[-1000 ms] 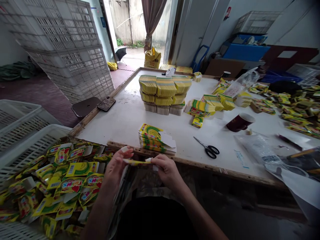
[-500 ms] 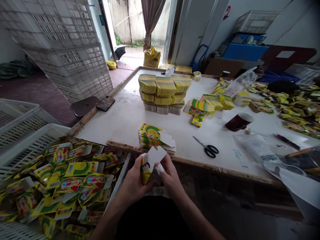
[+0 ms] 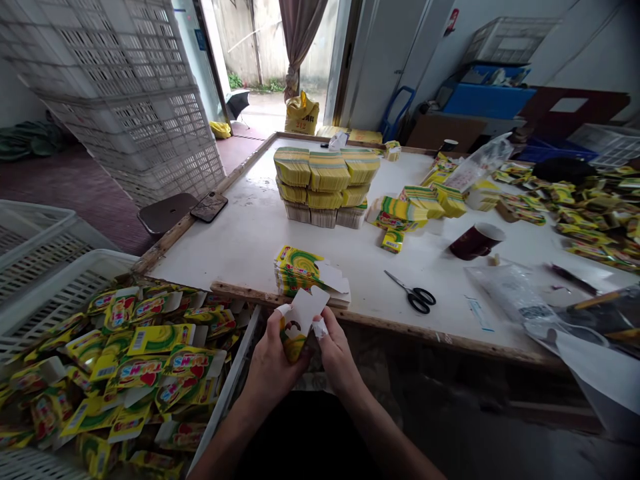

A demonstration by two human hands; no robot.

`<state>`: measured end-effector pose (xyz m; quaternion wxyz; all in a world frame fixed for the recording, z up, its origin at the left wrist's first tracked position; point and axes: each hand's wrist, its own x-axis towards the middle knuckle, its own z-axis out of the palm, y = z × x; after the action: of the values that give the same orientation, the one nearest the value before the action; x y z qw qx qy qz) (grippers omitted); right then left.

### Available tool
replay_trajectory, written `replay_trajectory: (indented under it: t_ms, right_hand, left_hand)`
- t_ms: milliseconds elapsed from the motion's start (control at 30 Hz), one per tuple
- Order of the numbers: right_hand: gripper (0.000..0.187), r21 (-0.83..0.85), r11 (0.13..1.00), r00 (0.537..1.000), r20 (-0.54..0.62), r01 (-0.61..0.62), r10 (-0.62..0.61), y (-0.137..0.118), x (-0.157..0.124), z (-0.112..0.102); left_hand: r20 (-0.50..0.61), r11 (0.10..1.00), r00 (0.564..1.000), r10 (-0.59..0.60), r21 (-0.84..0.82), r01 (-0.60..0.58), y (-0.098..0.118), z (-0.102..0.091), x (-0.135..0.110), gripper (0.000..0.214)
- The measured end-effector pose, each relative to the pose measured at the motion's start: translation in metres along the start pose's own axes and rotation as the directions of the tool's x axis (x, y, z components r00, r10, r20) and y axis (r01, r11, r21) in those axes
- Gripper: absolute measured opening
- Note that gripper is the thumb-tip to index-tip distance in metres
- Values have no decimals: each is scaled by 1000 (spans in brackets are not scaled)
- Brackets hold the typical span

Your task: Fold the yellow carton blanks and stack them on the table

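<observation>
My left hand (image 3: 270, 365) is wrapped round a small yellow-and-green carton (image 3: 294, 345), whose white flap (image 3: 307, 307) stands up at the top. The carton's upper end gapes, so its inside shows. At its right edge, my right hand (image 3: 343, 363) pinches the flap side between thumb and fingers. White tape covers the tip of my right thumb and a left fingertip. Just beyond my hands, a stack of flat cartons (image 3: 297, 267) lies at the table's near edge. To the left, a white plastic crate (image 3: 227, 387) holds many similar cartons.
On the white table (image 3: 225, 253) are bundled cartons (image 3: 327, 177), black-handled scissors (image 3: 417, 299), a dark mug (image 3: 475, 241), a phone (image 3: 210, 207) and a clear plastic bag (image 3: 510, 293). Loose cartons (image 3: 585, 213) cover the far right. Tall stacked crates (image 3: 145, 113) stand left.
My right thumb has drawn back a little from the carton's opening, toward its right edge. The carton stays in my left hand. The view has shifted slightly.
</observation>
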<state>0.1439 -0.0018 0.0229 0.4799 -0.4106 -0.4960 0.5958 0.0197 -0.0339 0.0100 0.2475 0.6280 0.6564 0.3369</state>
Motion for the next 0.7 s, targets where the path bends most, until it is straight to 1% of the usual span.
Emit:
replay_trajectory:
  t_ms: [67, 133, 200, 233, 267, 333, 400, 467, 533, 567, 600, 700]
  right_hand:
    - [33, -19, 1000, 1000, 10, -11, 11, -1, 1, 0]
    - [35, -7, 997, 996, 34, -79, 80, -2, 3, 0]
    - [35, 9, 989, 986, 77, -145, 144, -3, 3, 0]
    - [35, 11, 988, 983, 99, -154, 152, -3, 3, 0]
    - [37, 2, 991, 984, 116, -137, 135, -3, 3, -1]
    - [40, -54, 998, 986, 156, -44, 52, -3, 1, -4]
    - [48, -163, 983, 971, 234, 84, -45, -2, -3, -7]
    - [59, -287, 932, 932, 345, 220, -114, 0, -6, -9]
    - [66, -372, 866, 890, 428, 333, -159, 3, -8, -10]
    - [64, -390, 845, 879, 444, 367, -176, 5, -8, -10]
    - [62, -395, 836, 878, 438, 381, -194, 7, -6, -11]
    - [56, -385, 848, 909, 346, 365, -235, 13, 1, -14]
  left_hand:
    - [-26, 998, 998, 51, 42, -50, -1, 1, -2, 69]
    - [-34, 987, 989, 142, 74, -140, -2, 1, -5, 62]
    - [-17, 974, 976, 216, 77, -214, -1, 0, -8, 57]
    - [-1, 971, 973, 229, 70, -229, -1, -1, -9, 56]
    - [14, 972, 974, 225, 61, -225, 0, -2, -9, 57]
    - [48, 984, 984, 171, 35, -173, 1, -4, -8, 58]
    - [99, 993, 989, 114, -6, -114, -1, -5, -5, 58]
    - [137, 991, 982, 132, -45, -127, -4, -4, -1, 57]
    - [137, 979, 970, 203, -51, -197, -10, -1, 2, 53]
    - [122, 973, 966, 229, -48, -225, -13, 1, 2, 53]
    - [100, 972, 967, 235, -43, -232, -16, 2, 2, 54]
    - [65, 986, 984, 163, -29, -162, -20, -2, 0, 67]
